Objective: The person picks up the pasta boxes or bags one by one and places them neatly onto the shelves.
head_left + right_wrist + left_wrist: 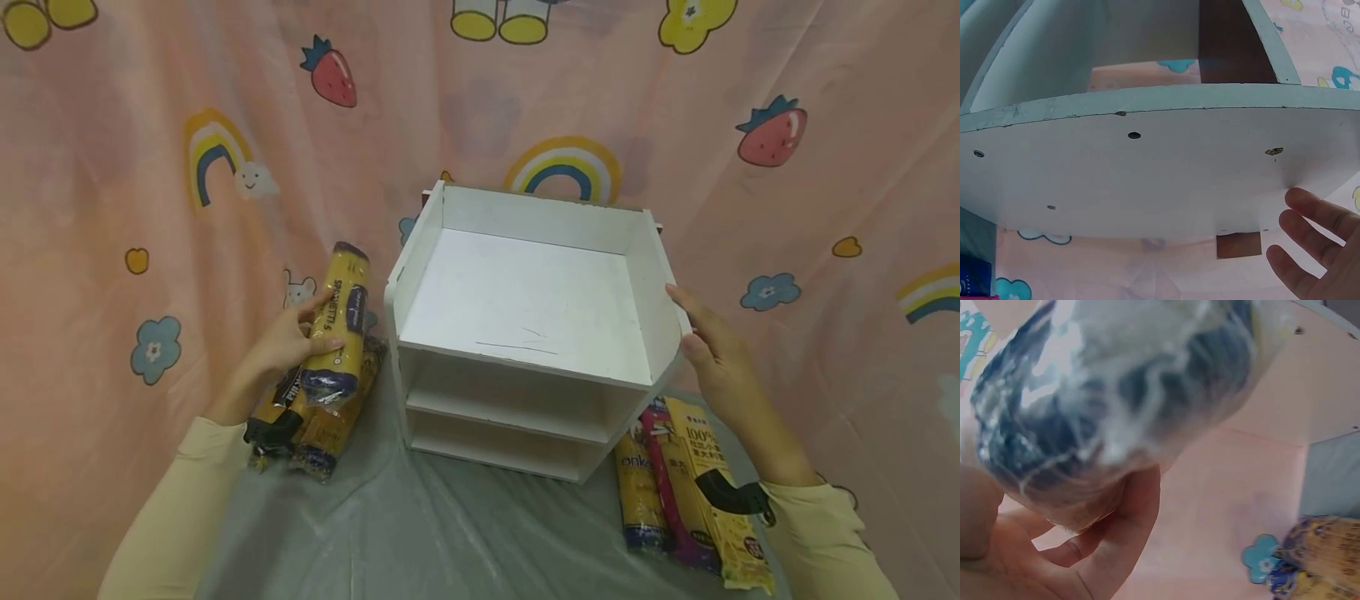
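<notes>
A yellow spaghetti packet (341,321) with dark blue ends is held up by my left hand (288,342), thumb across its front and fingers around the side. Its blurred blue end (1116,400) fills much of the left wrist view. Beside it stands a white shelf unit (525,292) with a bare top tray and two lower compartments. My right hand (716,358) is at the shelf's right side wall, fingertips right at the edge. In the right wrist view those fingers (1313,209) are extended beside the white panel (1147,181).
More pasta packets (330,433) lie left of the shelf, below the held one. On the right, several pasta packets (675,483) lie side by side on the grey cloth (450,533). A pink patterned curtain (420,100) hangs close behind the shelf.
</notes>
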The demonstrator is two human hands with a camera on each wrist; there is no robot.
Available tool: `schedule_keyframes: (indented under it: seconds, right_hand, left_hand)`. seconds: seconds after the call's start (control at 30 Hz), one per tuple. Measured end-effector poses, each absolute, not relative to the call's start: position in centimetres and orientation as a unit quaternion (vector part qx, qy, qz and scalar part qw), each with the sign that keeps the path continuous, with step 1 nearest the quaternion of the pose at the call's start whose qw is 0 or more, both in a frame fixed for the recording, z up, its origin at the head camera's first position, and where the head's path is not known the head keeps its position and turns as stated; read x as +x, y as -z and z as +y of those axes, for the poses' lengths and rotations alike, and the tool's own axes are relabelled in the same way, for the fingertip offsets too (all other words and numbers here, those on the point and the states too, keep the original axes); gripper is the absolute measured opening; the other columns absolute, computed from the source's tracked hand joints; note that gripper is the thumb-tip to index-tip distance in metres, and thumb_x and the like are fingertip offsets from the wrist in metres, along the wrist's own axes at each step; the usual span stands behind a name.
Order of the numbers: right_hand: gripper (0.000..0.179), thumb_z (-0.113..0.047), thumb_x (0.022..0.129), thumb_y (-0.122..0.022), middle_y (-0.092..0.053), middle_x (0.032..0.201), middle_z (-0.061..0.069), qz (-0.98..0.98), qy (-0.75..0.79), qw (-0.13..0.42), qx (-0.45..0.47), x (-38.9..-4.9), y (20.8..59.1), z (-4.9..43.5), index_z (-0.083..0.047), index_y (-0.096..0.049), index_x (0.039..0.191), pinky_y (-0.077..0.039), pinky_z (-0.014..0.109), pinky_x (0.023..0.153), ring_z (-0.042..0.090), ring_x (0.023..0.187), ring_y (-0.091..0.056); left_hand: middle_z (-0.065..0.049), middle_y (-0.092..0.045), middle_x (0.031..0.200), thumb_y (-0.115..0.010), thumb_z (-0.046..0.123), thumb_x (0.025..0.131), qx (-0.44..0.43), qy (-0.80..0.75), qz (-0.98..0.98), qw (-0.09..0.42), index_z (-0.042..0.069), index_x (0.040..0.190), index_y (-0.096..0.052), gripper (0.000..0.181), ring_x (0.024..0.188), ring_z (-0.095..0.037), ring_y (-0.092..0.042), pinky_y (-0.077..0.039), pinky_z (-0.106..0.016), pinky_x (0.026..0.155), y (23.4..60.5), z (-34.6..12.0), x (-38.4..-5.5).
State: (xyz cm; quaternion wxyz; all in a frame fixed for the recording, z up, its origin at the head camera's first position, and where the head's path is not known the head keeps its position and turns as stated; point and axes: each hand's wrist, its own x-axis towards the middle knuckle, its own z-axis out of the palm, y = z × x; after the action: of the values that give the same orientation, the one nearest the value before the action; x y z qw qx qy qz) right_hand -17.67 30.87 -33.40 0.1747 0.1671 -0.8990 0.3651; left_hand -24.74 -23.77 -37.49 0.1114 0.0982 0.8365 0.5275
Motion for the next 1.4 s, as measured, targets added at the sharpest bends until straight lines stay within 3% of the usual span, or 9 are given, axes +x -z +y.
schedule_keyframes:
  seconds: [0.23,0.47,0.7,1.0,1.4]
  right_hand:
    - [0.051,-0.028,0.105,-0.044,-0.028,0.163,0.008,-0.900,-0.368,0.170,0.162,-17.7,33.4,30.7,-0.036,-0.033,0.154,-0.029,0.082,0.096,0.056,0.141,-0.031]
    - [0.050,-0.029,0.105,-0.044,-0.029,0.162,0.009,-0.894,-0.377,0.174,0.167,-17.8,33.6,30.6,-0.034,-0.034,0.154,-0.029,0.082,0.096,0.056,0.141,-0.032]
    - [0.051,-0.027,0.105,-0.044,-0.028,0.163,0.007,-0.894,-0.382,0.170,0.162,-17.7,33.7,30.8,-0.034,-0.033,0.154,-0.027,0.082,0.098,0.055,0.142,-0.029]
    - [0.050,-0.028,0.105,-0.043,-0.027,0.164,0.007,-0.889,-0.390,0.175,0.164,-17.7,33.6,30.8,-0.033,-0.034,0.154,-0.026,0.082,0.099,0.054,0.143,-0.028]
    - [0.052,-0.025,0.105,-0.043,-0.026,0.164,0.007,-0.892,-0.385,0.172,0.162,-17.8,33.7,30.9,-0.036,-0.031,0.155,-0.026,0.081,0.100,0.053,0.144,-0.027]
  left_hand:
    - [-0.034,-0.043,0.136,-0.064,0.007,0.095,0.085,-0.532,0.836,0.108,0.019,0.160,-0.008,0.087,0.090,-0.010,-0.062,-0.059,-0.025,0.076,34.9,-23.9,-24.7]
    - [-0.030,-0.038,0.144,-0.064,0.010,0.096,0.083,-0.542,0.830,0.099,0.023,0.160,-0.009,0.085,0.088,-0.003,-0.063,-0.059,-0.024,0.076,32.7,-23.7,-24.6]
    - [-0.027,-0.036,0.150,-0.064,0.012,0.096,0.099,-0.528,0.841,0.069,0.019,0.160,-0.013,0.082,0.088,0.000,-0.061,-0.058,-0.020,0.073,29.9,-23.7,-24.6]
    - [-0.018,-0.032,0.158,-0.062,0.015,0.097,0.089,-0.566,0.817,0.061,0.025,0.160,-0.014,0.080,0.096,0.001,-0.061,-0.057,-0.019,0.078,27.1,-22.7,-24.4]
    - [-0.016,-0.047,0.138,-0.067,0.012,0.093,0.100,-0.636,0.764,0.046,0.023,0.158,-0.027,0.077,0.097,-0.005,-0.065,-0.060,-0.021,0.077,24.4,-19.9,-23.5]
